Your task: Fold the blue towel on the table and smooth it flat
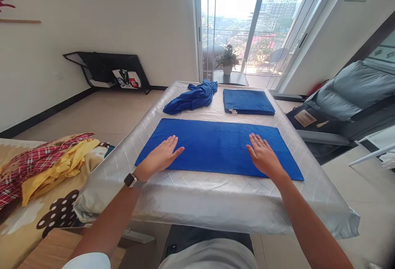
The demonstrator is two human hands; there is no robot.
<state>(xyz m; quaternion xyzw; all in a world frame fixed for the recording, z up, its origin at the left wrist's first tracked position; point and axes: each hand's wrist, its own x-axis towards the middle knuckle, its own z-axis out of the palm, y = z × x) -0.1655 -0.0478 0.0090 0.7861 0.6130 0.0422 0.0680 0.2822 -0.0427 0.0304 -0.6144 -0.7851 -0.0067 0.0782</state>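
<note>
A blue towel [212,145] lies spread as a long rectangle across the near half of the table. Flat on its left part rests my left hand [162,153], fingers stretched out, with a watch on the wrist. My right hand [262,153] lies palm down on the towel's right part, fingers extended. Neither hand grips anything. Beyond the towel, at the back right, sits a neat stack of folded blue towels [248,101] with a small white tag at its front edge. To the left of that stack is a crumpled blue cloth [194,97] in a loose heap.
A silvery quilted cover [197,199] drapes over the table. At left, red plaid and yellow cloths [58,166] lie on a patterned bedspread. A potted plant [227,59] stands on a chair behind the table. A grey recliner [348,96] is at right.
</note>
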